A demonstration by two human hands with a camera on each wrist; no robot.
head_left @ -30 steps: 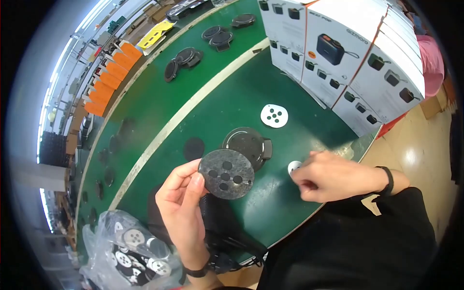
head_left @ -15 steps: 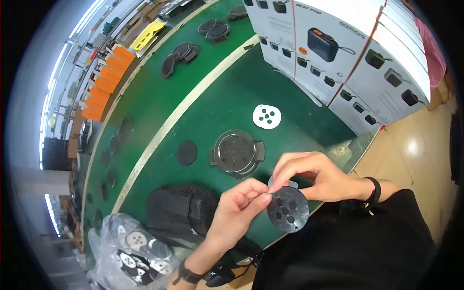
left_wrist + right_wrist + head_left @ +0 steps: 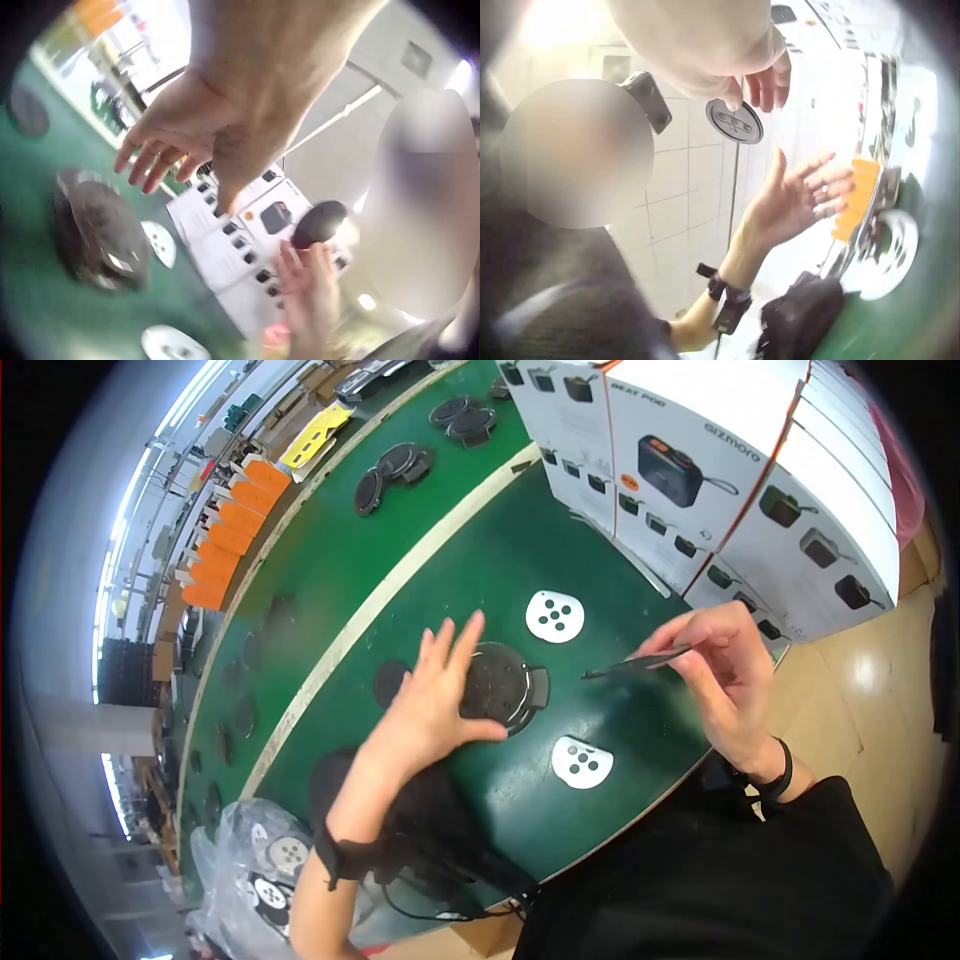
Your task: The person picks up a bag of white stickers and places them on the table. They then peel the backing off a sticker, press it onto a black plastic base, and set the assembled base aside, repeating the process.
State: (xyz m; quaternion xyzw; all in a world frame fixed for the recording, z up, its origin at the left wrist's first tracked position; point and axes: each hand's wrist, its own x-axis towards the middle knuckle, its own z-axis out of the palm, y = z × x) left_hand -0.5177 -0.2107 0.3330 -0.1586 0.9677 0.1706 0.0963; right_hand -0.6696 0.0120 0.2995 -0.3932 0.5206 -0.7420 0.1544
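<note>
In the head view my right hand (image 3: 728, 675) pinches a thin dark round disc (image 3: 635, 664), tilted nearly edge-on above the table. Holes show in the disc's grey face (image 3: 739, 136) in the right wrist view. My left hand (image 3: 425, 705) is spread over a black round part (image 3: 500, 685) with a side tab, covering its left side. Beside that hand lies a plain dark disc (image 3: 388, 688), partly hidden. Two white pads with dark holes lie on the green table, a farther pad (image 3: 540, 606) and a nearer pad (image 3: 588, 779).
A clear plastic bag (image 3: 225, 860) of white pads sits at the lower left, near a black mesh pouch (image 3: 420, 830) under my left forearm. White printed boxes (image 3: 665, 510) stand at the back right. Several black round parts (image 3: 400, 460) lie beyond the pale strip (image 3: 380, 590).
Both hands pinched the disc half a second ago. My left hand has let go and moved left over the black round part. My right hand has carried the disc up and right.
</note>
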